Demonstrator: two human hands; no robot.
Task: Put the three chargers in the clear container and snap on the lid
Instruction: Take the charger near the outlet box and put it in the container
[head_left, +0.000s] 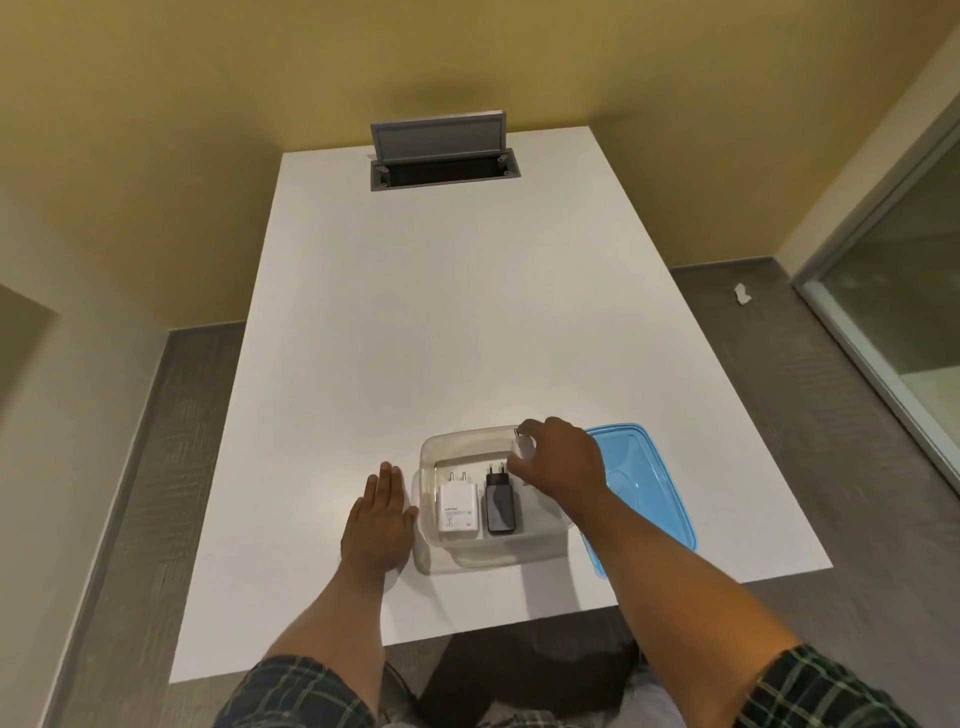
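Note:
A clear container (431, 551) stands on the white table near its front edge. Inside it lie a white charger (457, 509) and, to its right, a black charger (501, 506), both with prongs pointing away from me. My right hand (561, 462) hovers over the container's right half, fingers closed on a third, white charger (523, 442) that is mostly hidden by the fingers. My left hand (382, 519) rests flat on the table, touching the container's left wall. The blue lid (639, 467) lies on the table right of the container, partly under my right forearm.
The white table (441, 322) stretches away from me. At its far end is a grey cable hatch (441, 166) with its flap raised. A glass partition (904, 312) stands to the right, and a scrap of paper (743, 294) lies on the floor.

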